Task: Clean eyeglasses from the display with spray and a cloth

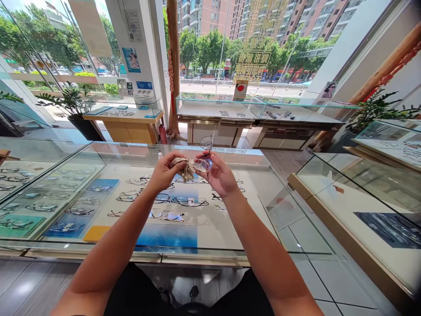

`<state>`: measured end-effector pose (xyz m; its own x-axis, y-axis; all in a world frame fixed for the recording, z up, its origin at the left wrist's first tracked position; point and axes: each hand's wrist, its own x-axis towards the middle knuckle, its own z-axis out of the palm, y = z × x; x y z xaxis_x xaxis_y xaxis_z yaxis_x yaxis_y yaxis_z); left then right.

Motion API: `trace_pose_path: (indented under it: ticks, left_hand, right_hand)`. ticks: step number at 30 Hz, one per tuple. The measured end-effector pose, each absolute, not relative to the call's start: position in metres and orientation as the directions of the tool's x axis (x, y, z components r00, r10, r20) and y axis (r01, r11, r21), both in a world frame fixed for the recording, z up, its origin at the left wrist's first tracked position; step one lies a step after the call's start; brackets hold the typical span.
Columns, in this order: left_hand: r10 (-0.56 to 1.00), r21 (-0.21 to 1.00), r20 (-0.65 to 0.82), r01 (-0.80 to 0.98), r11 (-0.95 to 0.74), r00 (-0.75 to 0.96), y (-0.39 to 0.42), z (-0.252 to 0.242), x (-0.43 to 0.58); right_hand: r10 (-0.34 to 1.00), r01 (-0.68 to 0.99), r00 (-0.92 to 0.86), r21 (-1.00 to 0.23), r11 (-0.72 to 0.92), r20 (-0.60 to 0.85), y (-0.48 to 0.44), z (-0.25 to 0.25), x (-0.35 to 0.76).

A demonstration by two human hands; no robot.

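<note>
Over the glass display case, my left hand [167, 170] is closed on a crumpled beige cloth [184, 169], which bunches out beyond the fingertips. My right hand [223, 175] grips a pair of eyeglasses [207, 143] by the frame, turned so one lens stands above the other. The lower lens reflects bluish light and is close beside the cloth; whether they touch I cannot tell. Beneath both hands, rows of eyeglasses [190, 201] lie inside the case on a white and blue base. A small white bottle top [160, 155] shows just behind my left hand.
The glass case [230, 251] spans the front, with its near edge by my knees. Another glass case [301, 188] stands at right. Further showcases [213, 109] line the window, with potted plants [70, 107] and a fire extinguisher [162, 134] near them.
</note>
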<state>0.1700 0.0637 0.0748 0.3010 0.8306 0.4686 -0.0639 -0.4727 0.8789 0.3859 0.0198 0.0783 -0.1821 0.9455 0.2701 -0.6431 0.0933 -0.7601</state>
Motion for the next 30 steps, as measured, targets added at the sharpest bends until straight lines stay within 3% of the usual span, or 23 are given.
trace_pose_path:
  ticks: [10,16,30]
  left_hand:
    - [0.821,0.885,0.446,-0.038,-0.464,0.356,0.063,0.061,0.178]
    - [0.837,0.941,0.33,-0.084,-0.327,0.437,0.064,0.061,0.177]
    - [0.733,0.963,0.132,0.088,-0.254,0.667,0.055,0.07,0.176]
  right_hand:
    - [0.935,-0.667,-0.145,-0.73,0.149,0.323,0.023,0.075,0.381]
    - [0.934,-0.682,-0.105,-0.708,0.183,0.342,0.022,0.081,0.387]
    - [0.952,-0.735,-0.012,-0.648,0.199,0.305,0.018,0.092,0.404]
